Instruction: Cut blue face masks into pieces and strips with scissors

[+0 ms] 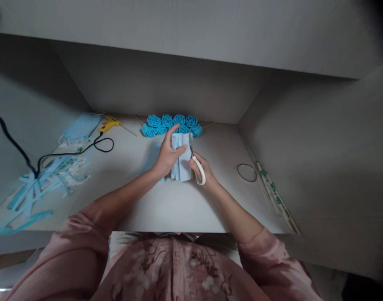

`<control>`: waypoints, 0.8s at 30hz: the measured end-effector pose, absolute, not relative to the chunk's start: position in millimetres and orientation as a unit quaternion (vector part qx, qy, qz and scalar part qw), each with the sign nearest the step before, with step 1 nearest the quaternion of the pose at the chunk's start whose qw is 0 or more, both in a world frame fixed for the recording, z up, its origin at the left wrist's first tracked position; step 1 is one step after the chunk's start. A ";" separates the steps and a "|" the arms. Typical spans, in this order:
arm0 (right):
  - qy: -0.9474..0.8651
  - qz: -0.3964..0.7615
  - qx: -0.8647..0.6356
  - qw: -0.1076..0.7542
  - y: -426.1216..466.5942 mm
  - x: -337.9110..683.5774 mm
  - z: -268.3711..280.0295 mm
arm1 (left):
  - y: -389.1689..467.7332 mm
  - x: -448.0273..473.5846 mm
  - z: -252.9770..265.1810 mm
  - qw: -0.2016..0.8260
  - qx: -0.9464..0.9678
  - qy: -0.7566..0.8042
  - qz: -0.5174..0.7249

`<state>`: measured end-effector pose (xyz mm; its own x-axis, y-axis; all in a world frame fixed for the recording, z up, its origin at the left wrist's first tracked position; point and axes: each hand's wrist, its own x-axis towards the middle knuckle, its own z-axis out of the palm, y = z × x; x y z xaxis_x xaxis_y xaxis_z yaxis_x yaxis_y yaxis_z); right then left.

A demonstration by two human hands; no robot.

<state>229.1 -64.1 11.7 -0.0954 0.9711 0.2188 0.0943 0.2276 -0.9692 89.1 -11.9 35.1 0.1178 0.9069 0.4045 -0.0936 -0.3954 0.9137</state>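
My left hand grips a pale blue pleated face mask, thumb on its near face, and holds it up over the table. In my right hand is a pair of scissors with white handles, fingers closed around them. The blades lie along the mask's right edge; whether they are cutting cannot be made out. Another flat blue piece lies on the table, partly behind my left hand. Just beyond the mask, several bright blue rolled flowers sit in two rows, a few partly covered by my fingers.
At the left are stacked masks, a yellow glue gun with a black cord, and a heap of blue and white strips. On the right lie a thin ring and several sticks. Walls enclose the table's back and sides.
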 end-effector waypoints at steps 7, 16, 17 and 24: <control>-0.591 0.433 -0.457 0.504 -65.0 230.0 9.6 | -12.9 90.2 34.0 0.448 0.598 0.335 0.574; -0.576 0.444 -0.458 0.511 -67.6 228.0 9.8 | -12.1 90.2 31.7 0.442 0.604 0.327 0.577; -0.575 0.444 -0.458 0.512 -67.7 227.8 9.7 | -12.0 90.3 31.6 0.443 0.603 0.325 0.579; -0.568 0.447 -0.459 0.516 -67.8 226.8 9.9 | -12.1 90.7 33.0 0.445 0.600 0.332 0.576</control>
